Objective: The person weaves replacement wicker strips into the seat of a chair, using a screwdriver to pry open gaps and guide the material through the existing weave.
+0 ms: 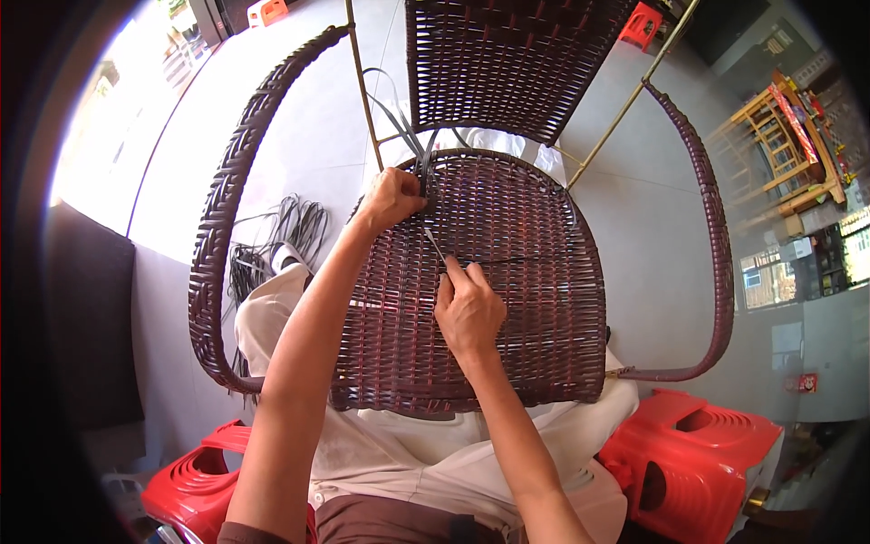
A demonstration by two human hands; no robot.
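Observation:
A dark brown and reddish woven chair seat (535, 317) rests over my lap, with a woven backrest (507, 54) above it and braided arms (213, 254) on gold-coloured metal rods (609, 136). My left hand (399, 195) is closed on dark flat strips (408, 127) at the upper left of the seat; some strip ends rise loose behind it. My right hand (467, 304) grips a thin, flat metal tool (435, 245), its tip pointing up toward my left hand, just below it on the weave.
Red plastic stools (689, 435) stand at both sides of my legs. A bundle of loose strips (299, 222) lies on the grey tiled floor (634, 254) at left. A dark panel (91, 317) is at far left, wooden frames (779, 145) at right and small red stools (639, 25) further back.

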